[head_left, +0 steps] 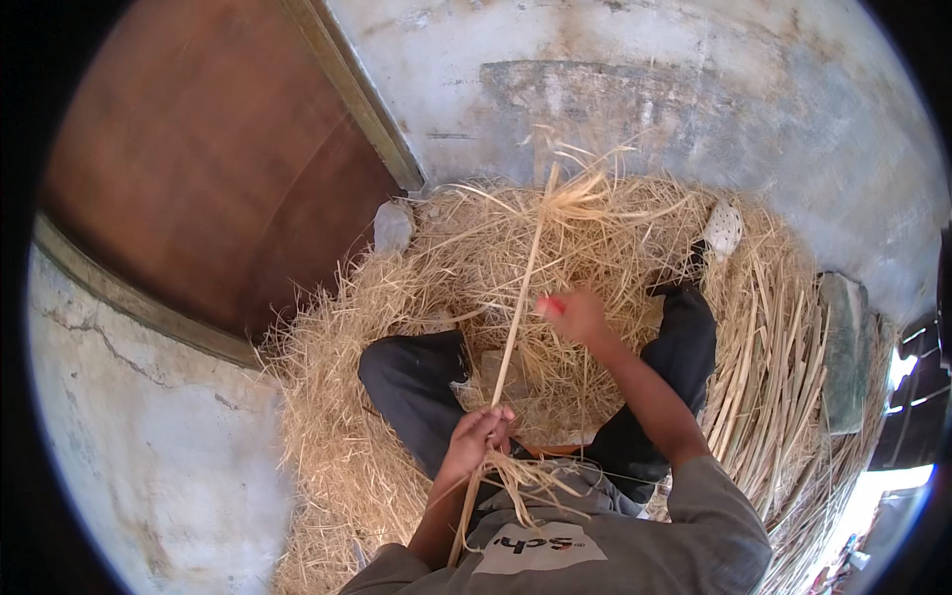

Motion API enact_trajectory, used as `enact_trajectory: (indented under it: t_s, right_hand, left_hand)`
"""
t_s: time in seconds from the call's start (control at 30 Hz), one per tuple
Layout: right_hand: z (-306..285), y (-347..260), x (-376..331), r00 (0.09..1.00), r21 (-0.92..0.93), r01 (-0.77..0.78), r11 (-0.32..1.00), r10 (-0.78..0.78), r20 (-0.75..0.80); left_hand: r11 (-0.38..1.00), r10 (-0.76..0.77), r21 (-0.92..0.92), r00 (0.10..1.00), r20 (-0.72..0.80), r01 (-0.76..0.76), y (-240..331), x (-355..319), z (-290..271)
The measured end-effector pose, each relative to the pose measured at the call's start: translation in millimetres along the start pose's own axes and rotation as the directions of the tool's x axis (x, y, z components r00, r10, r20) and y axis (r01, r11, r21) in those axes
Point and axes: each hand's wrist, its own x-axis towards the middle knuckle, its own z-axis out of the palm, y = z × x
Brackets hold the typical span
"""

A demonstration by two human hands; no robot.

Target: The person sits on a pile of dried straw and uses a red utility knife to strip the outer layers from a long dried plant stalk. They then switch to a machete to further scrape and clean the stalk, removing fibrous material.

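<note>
A long pale dry stalk runs slantwise from my lap up toward the wall. My left hand is closed around its lower part, in front of my belly. Loose peeled strips hang in a tuft just below that hand, and another frayed bunch of strips spreads at the stalk's far end. To the right of the stalk, apart from it, is my right hand, smeared by motion. It is closed on a small red object whose kind I cannot make out.
Straw-like shavings heap around my bent legs. A bundle of long stalks lies at the right, beside a greenish slab. A weathered wall stands ahead, with a brown door panel at the left.
</note>
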Motion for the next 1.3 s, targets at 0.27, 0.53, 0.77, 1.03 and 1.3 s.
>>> enact_trajectory:
  t_s: [0.27, 0.53, 0.77, 1.03, 1.3]
  right_hand:
    - [11.4, -22.5, -9.7, 0.995, -0.143, 0.077, 0.987, -0.086, -0.053]
    - [22.8, -23.4, -26.3, 0.951, -0.131, 0.283, 0.950, -0.295, -0.088]
    - [12.3, 8.7, 2.2, 0.994, -0.129, -0.017, 0.991, 0.003, -0.111]
    - [0.2, 34.3, 19.1, 0.968, -0.127, -0.137, 0.982, 0.105, -0.228]
    - [-14.9, 75.4, 38.1, 0.845, -0.124, -0.320, 0.939, 0.224, -0.486]
  left_hand:
    - [0.957, 0.118, 0.267, 0.993, -0.010, -0.111, 16.3, 0.7, 16.3]
    - [0.882, 0.177, 0.449, 0.984, -0.031, -0.145, 10.5, 7.4, 18.3]
    - [0.873, 0.189, 0.461, 0.982, -0.023, -0.157, 6.2, -4.1, 27.0]
    - [0.761, 0.168, 0.635, 0.986, 0.004, -0.132, 7.9, -19.5, 40.7]
    - [0.783, 0.112, 0.609, 0.991, 0.068, -0.130, -5.4, -26.9, 37.7]
